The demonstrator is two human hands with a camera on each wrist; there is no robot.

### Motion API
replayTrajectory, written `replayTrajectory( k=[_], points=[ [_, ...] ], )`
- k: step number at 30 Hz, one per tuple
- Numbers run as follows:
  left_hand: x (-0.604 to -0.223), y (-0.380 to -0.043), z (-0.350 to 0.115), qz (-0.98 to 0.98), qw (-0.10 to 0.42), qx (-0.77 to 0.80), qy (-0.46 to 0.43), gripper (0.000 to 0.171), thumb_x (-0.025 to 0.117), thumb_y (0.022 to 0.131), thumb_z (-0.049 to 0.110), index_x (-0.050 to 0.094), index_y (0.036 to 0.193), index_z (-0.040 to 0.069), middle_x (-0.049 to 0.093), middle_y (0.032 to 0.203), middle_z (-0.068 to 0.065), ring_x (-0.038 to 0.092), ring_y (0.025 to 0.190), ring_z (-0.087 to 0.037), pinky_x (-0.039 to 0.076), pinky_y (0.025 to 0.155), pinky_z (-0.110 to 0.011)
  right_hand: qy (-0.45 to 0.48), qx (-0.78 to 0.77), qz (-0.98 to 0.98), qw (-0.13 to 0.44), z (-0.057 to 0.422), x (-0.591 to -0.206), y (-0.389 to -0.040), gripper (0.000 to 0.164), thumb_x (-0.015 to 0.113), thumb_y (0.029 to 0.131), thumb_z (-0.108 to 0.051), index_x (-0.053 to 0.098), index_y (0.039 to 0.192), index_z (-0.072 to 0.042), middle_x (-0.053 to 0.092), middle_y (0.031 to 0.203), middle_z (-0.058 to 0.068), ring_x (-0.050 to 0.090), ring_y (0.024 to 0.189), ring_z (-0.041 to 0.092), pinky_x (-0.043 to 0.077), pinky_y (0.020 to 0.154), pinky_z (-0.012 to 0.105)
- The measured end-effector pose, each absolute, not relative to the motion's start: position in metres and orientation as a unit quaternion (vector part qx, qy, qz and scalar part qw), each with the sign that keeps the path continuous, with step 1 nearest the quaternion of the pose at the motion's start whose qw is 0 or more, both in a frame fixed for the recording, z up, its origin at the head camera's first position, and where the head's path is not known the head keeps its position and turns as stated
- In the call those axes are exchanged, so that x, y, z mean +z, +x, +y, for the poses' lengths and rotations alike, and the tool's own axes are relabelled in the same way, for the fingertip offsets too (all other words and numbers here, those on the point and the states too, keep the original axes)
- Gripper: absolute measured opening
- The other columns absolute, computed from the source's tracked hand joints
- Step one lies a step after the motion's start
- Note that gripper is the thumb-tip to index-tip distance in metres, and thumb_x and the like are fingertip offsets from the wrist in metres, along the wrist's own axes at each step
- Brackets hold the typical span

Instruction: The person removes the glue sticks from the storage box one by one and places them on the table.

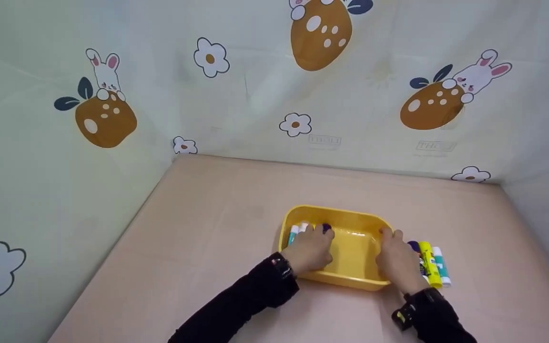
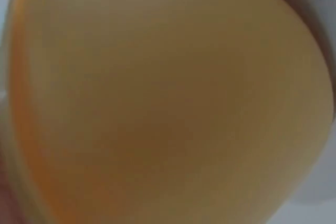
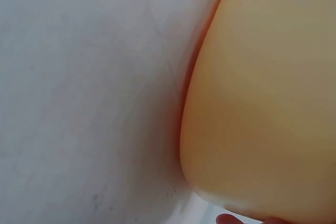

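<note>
A yellow plastic tray (image 1: 355, 257) stands on the table, its outer wall filling much of both wrist views. My left hand (image 1: 309, 250) reaches over its near-left side with curled fingers, gripping a purple-capped glue stick (image 1: 326, 227); the hand hides most of the stick. Beside these fingers, inside the tray, lies a teal-and-white glue stick (image 1: 293, 233). With my right hand (image 1: 398, 259) I hold the tray's right rim, and fingertips (image 3: 229, 219) show at the tray's edge in the right wrist view.
Just right of the tray lie a yellow glue stick (image 1: 430, 264), a teal-and-white one (image 1: 441, 267) and a purple-capped one (image 1: 413, 246), partly behind my right hand. Printed fabric walls (image 1: 250, 105) enclose the pinkish table (image 1: 198, 228) at the back and sides.
</note>
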State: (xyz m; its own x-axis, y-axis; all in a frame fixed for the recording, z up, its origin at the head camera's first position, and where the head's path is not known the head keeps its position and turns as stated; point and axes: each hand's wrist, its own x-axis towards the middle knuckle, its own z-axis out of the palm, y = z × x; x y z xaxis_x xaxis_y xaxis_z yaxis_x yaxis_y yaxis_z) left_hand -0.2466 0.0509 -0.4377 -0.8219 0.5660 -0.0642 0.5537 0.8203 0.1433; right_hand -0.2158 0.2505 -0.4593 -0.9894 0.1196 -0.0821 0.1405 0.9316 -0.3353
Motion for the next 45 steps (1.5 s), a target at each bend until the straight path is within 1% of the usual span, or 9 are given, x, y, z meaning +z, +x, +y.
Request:
replayTrajectory(
  k=[3,7,11,18,22,29,37,41,45],
  points=[
    [-0.44,-0.248,0.054,0.954,0.074,0.059,0.286,0.036,0.064,0.083,0.028,0.052,0.113,0.011,0.055,0.108,-0.009,0.052,0.092,-0.022,0.047,0.071,-0.032,0.067,-0.169,0.983,0.029,0.251,-0.46,-0.217,0.054,0.052,0.085,0.002,0.031,0.135,0.001,0.045,0.105,0.024,0.048,0.067,0.025,0.045,0.061,0.032],
    [-0.442,-0.249,0.057,0.952,0.09,0.064,0.285,0.038,0.066,0.082,0.032,0.052,0.113,0.014,0.054,0.108,-0.008,0.05,0.092,-0.021,0.045,0.074,-0.032,0.071,-0.168,0.983,0.03,0.25,-0.46,-0.217,0.053,0.051,0.086,0.002,0.032,0.135,0.001,0.045,0.106,0.024,0.048,0.067,0.025,0.045,0.061,0.033],
    [-0.444,-0.25,0.06,0.952,0.089,0.058,0.288,0.04,0.066,0.082,0.034,0.053,0.116,0.018,0.055,0.11,-0.008,0.049,0.094,-0.021,0.045,0.074,-0.031,0.074,-0.171,0.982,0.032,0.25,-0.46,-0.217,0.054,0.05,0.086,0.002,0.031,0.136,0.001,0.045,0.106,0.024,0.048,0.067,0.025,0.045,0.062,0.033],
    [-0.451,-0.252,0.065,0.947,0.071,0.025,0.311,0.028,0.065,0.081,0.033,0.058,0.103,0.018,0.057,0.102,-0.008,0.052,0.093,-0.021,0.046,0.071,-0.033,0.062,-0.156,0.986,0.007,0.251,-0.462,-0.215,0.052,0.053,0.084,0.001,0.035,0.133,0.002,0.046,0.103,0.024,0.048,0.063,0.025,0.047,0.058,0.036],
    [-0.453,-0.255,0.065,0.948,0.072,0.035,0.308,0.022,0.065,0.082,0.031,0.058,0.099,0.018,0.057,0.101,-0.007,0.053,0.092,-0.021,0.047,0.072,-0.033,0.058,-0.151,0.987,0.003,0.251,-0.462,-0.216,0.05,0.053,0.084,0.0,0.036,0.13,0.003,0.046,0.103,0.025,0.048,0.062,0.025,0.048,0.057,0.036],
    [-0.453,-0.257,0.065,0.949,0.078,0.06,0.299,0.023,0.064,0.083,0.028,0.06,0.103,0.018,0.057,0.099,-0.006,0.052,0.088,-0.019,0.045,0.07,-0.031,0.066,-0.161,0.985,0.017,0.25,-0.462,-0.217,0.05,0.052,0.085,0.0,0.035,0.132,0.002,0.046,0.104,0.024,0.048,0.064,0.025,0.046,0.059,0.034],
    [-0.449,-0.255,0.061,0.947,0.078,0.128,0.284,0.028,0.064,0.084,0.028,0.058,0.109,0.017,0.055,0.096,-0.006,0.052,0.081,-0.019,0.042,0.065,-0.028,0.067,-0.166,0.984,0.017,0.25,-0.462,-0.217,0.052,0.052,0.085,0.001,0.033,0.134,0.002,0.045,0.105,0.023,0.049,0.066,0.025,0.046,0.061,0.033],
    [-0.446,-0.256,0.057,0.938,0.095,0.194,0.273,0.027,0.064,0.084,0.023,0.057,0.109,0.014,0.051,0.096,-0.006,0.051,0.075,-0.017,0.041,0.061,-0.024,0.068,-0.169,0.983,0.018,0.251,-0.462,-0.217,0.051,0.051,0.085,0.002,0.033,0.134,0.001,0.045,0.104,0.023,0.048,0.066,0.025,0.045,0.06,0.032],
    [-0.442,-0.256,0.051,0.927,0.115,0.249,0.258,0.027,0.063,0.084,0.019,0.056,0.109,0.013,0.048,0.101,-0.008,0.05,0.072,-0.014,0.04,0.059,-0.022,0.067,-0.174,0.982,0.018,0.251,-0.462,-0.217,0.051,0.05,0.086,0.003,0.033,0.134,0.001,0.045,0.104,0.023,0.048,0.066,0.024,0.045,0.06,0.031]
  ],
)
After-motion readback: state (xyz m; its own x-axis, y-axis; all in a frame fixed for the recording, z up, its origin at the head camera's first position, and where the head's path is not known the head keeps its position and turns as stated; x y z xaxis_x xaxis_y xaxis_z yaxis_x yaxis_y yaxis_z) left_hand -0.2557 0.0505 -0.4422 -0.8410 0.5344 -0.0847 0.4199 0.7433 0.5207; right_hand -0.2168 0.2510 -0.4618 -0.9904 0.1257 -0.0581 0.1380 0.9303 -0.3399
